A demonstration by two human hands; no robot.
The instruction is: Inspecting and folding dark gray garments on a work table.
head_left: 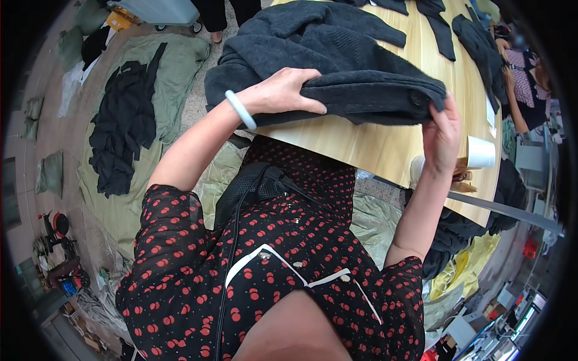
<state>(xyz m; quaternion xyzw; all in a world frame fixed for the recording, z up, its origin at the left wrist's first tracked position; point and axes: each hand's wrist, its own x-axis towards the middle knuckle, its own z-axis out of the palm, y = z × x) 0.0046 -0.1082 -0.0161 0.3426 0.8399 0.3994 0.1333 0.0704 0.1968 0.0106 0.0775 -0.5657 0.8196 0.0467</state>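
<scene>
A dark charcoal knit cardigan [361, 90] lies bunched at the near edge of the table, its buttoned front band stretched out toward the right. My right hand [442, 135] pinches the right end of that band, close to a dark round button. My left hand [283, 91], below a pale bangle, rests on the cardigan at the band's left end. Its thumb and forefinger are spread apart along the knit; the other fingers are partly hidden.
The pale wooden table [385, 147] carries more dark garments [475, 54] at its far side. A white cup-like roll [480, 151] stands at its right edge near a metal bar [512, 210]. Dark clothes [123, 120] lie on green cloth on the floor. Another person [527, 78] works at right.
</scene>
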